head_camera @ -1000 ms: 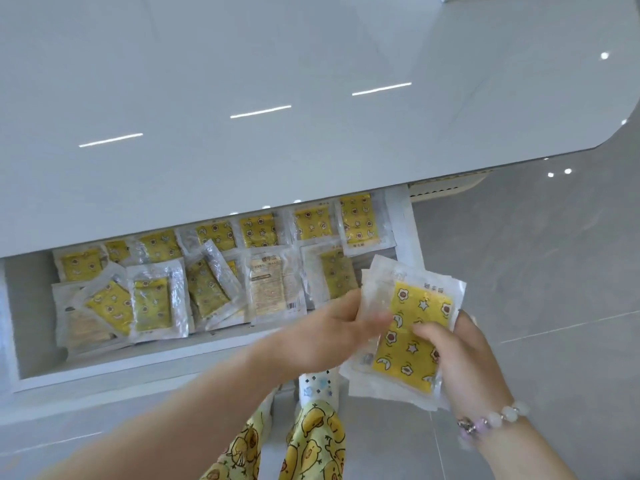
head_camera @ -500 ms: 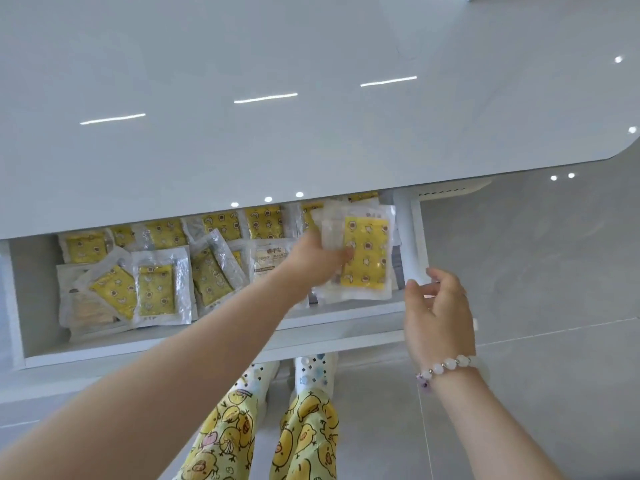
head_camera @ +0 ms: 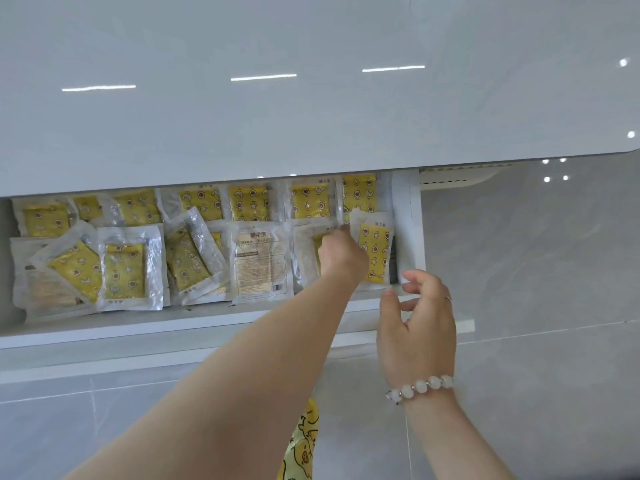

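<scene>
Left hand (head_camera: 341, 254) at a hand-warmer packet (head_camera: 374, 252), right end of the drawer (head_camera: 173, 323).
Left fingers (head_camera: 343, 229) curl at the packet's left edge; pinching or only touching, cannot tell. Packet sits against the drawer's right wall, under the counter (head_camera: 311, 116). Right hand (head_camera: 417, 327) hovers at the front corner, fingers loose, holding nothing.

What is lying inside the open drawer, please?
Clear yellow-patterned packets lie in the drawer in two rough rows, plus one white-label packet. The left hand covers part of a packet near the right end; the tabletop hides the back.
</scene>
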{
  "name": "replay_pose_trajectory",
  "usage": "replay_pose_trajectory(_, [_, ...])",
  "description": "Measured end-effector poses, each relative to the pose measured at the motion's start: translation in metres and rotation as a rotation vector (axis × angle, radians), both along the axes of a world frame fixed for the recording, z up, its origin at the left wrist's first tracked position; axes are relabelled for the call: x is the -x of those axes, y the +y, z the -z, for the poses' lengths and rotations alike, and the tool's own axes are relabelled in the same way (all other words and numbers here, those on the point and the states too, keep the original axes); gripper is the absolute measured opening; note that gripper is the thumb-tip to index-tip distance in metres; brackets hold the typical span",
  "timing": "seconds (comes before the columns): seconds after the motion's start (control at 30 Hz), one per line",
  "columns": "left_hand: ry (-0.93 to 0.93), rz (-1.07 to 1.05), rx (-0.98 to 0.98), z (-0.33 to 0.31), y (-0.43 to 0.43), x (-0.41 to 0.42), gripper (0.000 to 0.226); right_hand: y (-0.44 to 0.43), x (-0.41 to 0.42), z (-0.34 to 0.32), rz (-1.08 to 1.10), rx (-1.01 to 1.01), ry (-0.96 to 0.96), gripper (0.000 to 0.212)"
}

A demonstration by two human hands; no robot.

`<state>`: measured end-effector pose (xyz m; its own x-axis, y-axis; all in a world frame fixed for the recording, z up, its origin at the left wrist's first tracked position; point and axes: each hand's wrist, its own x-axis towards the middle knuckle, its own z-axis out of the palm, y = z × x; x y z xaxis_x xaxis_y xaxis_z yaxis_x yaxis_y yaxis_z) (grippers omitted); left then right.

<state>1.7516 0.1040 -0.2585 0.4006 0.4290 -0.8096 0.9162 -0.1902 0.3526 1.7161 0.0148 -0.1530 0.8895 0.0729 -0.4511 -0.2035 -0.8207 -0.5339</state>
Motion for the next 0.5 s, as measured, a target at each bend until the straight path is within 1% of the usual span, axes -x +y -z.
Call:
replay_pose_trajectory(0.03, [0.005,0.03,-0.056,0.0,-0.003,-0.002,0.042,-0.001,-0.002,0.002,-0.009,0.01,0.001,0.027])
replay_pose_trajectory(0.17, [0.003,0.138,-0.239,0.005,-0.007,-0.004,0.053,-0.006,-0.008,0.005,-0.068,0.084,0.01,0.024])
replay_pose_trajectory(0.23, [0.007,0.259,-0.301,0.004,0.001,-0.004,0.054,-0.008,-0.013,0.002,-0.158,0.141,0.034,0.023])
replay_pose_trajectory(0.3, [0.032,0.409,-0.321,-0.008,0.012,-0.004,0.058,-0.009,-0.019,-0.006,-0.291,0.219,0.071,0.022])
replay_pose_trajectory(0.33, [0.044,0.499,-0.301,-0.016,0.016,-0.002,0.058,-0.008,-0.024,-0.012,-0.353,0.264,0.091,0.023])
replay_pose_trajectory(0.37, [0.054,0.606,-0.254,-0.027,0.021,0.0,0.051,-0.008,-0.029,-0.02,-0.409,0.307,0.108,0.025])
replay_pose_trajectory(0.43, [0.072,0.839,-0.1,-0.051,0.034,0.01,0.032,-0.004,-0.042,-0.041,-0.508,0.385,0.126,0.027])
replay_pose_trajectory(0.5, [0.09,0.972,0.043,-0.084,0.051,0.02,0.029,0.005,-0.057,-0.071,-0.616,0.455,0.132,0.028])
